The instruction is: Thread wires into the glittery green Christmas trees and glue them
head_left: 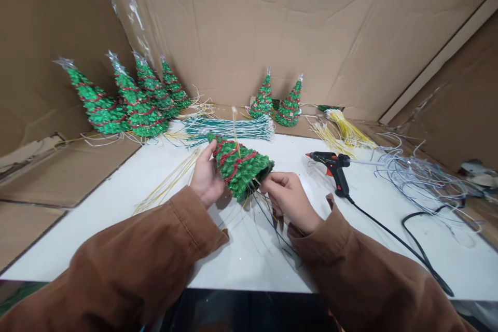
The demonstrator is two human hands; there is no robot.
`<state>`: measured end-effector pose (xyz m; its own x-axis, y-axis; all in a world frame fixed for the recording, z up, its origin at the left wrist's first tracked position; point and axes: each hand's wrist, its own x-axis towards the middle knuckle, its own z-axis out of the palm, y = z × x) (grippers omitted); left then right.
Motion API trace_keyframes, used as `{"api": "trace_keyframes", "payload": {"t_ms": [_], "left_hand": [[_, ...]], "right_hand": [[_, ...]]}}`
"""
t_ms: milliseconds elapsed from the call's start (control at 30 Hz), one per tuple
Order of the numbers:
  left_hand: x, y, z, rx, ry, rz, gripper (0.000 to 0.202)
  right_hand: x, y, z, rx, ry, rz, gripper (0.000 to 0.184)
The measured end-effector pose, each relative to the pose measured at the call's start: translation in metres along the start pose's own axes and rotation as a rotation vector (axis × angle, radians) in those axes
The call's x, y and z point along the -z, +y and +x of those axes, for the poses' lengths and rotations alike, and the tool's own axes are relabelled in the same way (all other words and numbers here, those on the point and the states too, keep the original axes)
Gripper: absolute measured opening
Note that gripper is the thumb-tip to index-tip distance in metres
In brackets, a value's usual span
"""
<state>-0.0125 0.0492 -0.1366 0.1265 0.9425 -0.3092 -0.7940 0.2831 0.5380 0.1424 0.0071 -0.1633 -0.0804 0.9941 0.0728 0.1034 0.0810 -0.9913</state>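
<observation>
A small green Christmas tree ornament (241, 168) with red garland lies tilted in my left hand (206, 176), its hollow base turned to the right. My left fingers wrap round the narrow upper part. At the base opening, my right hand (286, 194) is closed in a pinch, and what lies between its fingertips is hidden. Several thin wires (262, 207), dark, white and yellow, hang out of the hollow base. One yellow wire with a whitish tip (234, 114) sticks up from the tree's side.
Several finished-looking trees (143, 109) stand at the back left, two more trees (288, 106) at the back middle. Green-and-white wires (229, 128) lie behind my hands. A black glue gun (334, 166) with its cord rests at right, beside yellow wires (348, 129) and tangled clear wires (424, 181). Cardboard walls (272, 21) enclose the table.
</observation>
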Motion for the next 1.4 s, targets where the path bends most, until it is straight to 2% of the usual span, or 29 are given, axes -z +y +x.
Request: {"api": "trace_keyframes", "payload": {"t_ms": [200, 467, 600, 700, 800, 967, 1133, 1400], "left_hand": [[0.000, -0.006, -0.001, 0.038, -0.077, 0.076, 0.034], [-0.001, -0.010, -0.003, 0.044, -0.076, 0.143, 0.036], [0.002, -0.011, 0.000, 0.060, -0.065, 0.120, 0.034], [0.003, -0.010, 0.001, 0.081, -0.039, 0.120, 0.035], [0.004, -0.009, 0.001, 0.071, -0.004, 0.100, 0.035], [0.003, -0.011, -0.001, 0.097, -0.015, 0.068, 0.034], [0.002, -0.016, -0.004, 0.130, -0.018, 0.075, 0.031], [0.001, -0.018, -0.005, 0.116, -0.043, 0.089, 0.037]], "right_hand": [[0.006, 0.001, 0.005, -0.026, -0.116, -0.114, 0.017], [0.009, 0.000, 0.002, 0.102, -0.216, -0.282, 0.019], [0.006, -0.002, -0.001, 0.162, -0.154, -0.389, 0.019], [0.004, -0.004, -0.004, 0.216, -0.049, -0.554, 0.019], [0.001, -0.004, -0.007, 0.315, 0.075, -0.706, 0.017], [-0.001, 0.005, -0.007, 0.501, 0.202, -0.757, 0.023], [-0.001, 0.014, -0.003, 0.658, 0.256, -0.831, 0.028], [-0.001, 0.016, -0.004, 0.727, 0.198, -0.870, 0.026]]}}
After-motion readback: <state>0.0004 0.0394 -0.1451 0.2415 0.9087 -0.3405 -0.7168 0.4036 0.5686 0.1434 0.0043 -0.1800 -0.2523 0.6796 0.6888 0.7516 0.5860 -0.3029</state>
